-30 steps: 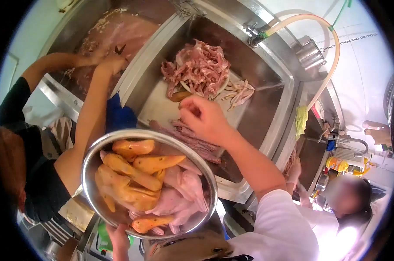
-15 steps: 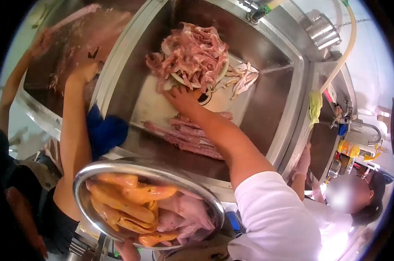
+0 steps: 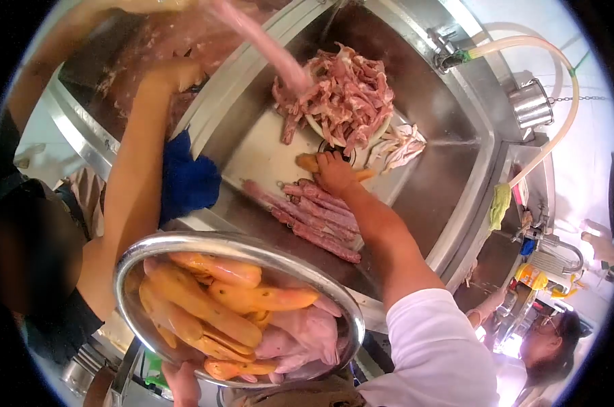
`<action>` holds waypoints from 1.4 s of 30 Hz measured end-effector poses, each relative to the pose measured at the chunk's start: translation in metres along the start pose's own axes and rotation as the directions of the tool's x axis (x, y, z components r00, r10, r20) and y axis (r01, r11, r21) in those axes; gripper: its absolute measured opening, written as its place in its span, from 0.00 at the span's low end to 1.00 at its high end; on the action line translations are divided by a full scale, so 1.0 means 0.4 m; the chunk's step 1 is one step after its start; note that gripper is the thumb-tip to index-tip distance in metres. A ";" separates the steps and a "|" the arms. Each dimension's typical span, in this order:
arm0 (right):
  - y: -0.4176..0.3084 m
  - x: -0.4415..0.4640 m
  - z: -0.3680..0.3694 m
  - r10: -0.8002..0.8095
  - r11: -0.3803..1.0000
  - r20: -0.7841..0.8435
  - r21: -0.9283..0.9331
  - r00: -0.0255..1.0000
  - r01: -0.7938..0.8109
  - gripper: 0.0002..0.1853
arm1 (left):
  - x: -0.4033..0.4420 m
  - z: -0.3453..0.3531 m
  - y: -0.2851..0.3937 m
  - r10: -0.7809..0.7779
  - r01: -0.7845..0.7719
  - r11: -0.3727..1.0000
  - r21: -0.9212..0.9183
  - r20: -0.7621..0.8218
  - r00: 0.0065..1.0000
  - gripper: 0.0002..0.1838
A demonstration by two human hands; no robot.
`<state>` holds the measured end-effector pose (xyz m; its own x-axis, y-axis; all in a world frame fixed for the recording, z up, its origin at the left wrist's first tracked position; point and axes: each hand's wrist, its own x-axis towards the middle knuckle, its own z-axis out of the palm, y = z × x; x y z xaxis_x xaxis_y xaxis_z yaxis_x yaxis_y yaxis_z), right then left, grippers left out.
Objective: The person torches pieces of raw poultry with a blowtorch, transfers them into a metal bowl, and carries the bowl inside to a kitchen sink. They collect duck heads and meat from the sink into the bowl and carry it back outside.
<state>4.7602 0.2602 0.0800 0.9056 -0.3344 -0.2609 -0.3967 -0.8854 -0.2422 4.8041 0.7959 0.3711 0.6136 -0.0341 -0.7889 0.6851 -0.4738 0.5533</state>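
My right hand (image 3: 337, 172) is down in the steel sink, fingers closed around a yellow-orange piece of meat (image 3: 308, 162) by the drain. Beside it, a heap of raw pink meat strips (image 3: 351, 91) overflows a pale bowl. Several long pink pieces of meat (image 3: 317, 214) lie on the sink floor nearer me. At the bottom, my left hand (image 3: 180, 383) grips the rim of a tilted metal basin (image 3: 125, 271). Inside are yellow-orange, smooth-skinned pieces (image 3: 202, 305) resembling poultry and paler pink ones (image 3: 300, 339).
A co-worker's hand (image 3: 181, 73) with a dark tool works in the left sink (image 3: 83, 85). A long pink strip (image 3: 270, 51) crosses the divider. Pale thin pieces (image 3: 398, 148) lie right of the bowl. A blue cloth (image 3: 188, 178) hangs over the edge. Another person (image 3: 548, 346) stands at right.
My right hand has moved from beside the meat heap to the drain and closed on the yellow-orange piece. The co-worker's long pink strip has swung over the heap. The view has shifted.
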 end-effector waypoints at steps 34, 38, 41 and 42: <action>-0.628 -0.478 -0.673 0.024 0.195 -0.020 0.981 1.000 0.015 0.18 | -0.056 0.016 0.092 0.071 -0.071 0.997 0.028 -0.015 0.997 0.22; -0.504 -0.478 -0.727 0.100 0.008 0.158 0.987 0.982 -0.159 0.10 | -0.077 0.032 0.127 0.009 -0.004 0.997 0.076 -0.073 0.997 0.23; -0.350 -0.389 -0.720 0.578 -0.118 0.154 0.988 0.802 -0.104 0.08 | -0.060 0.023 0.109 0.054 -0.051 0.997 0.063 -0.043 0.998 0.23; -0.269 -0.344 -0.633 0.673 -0.057 0.074 0.997 0.736 -0.048 0.09 | -0.055 0.025 0.090 0.105 -0.104 0.994 0.022 -0.012 0.994 0.23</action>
<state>4.7163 0.3195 0.3783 0.3885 -0.8179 -0.4244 -0.1706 0.3888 -0.9054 4.8113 0.7710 0.4059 0.6867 -0.0725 -0.7233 0.6085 -0.4870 0.6266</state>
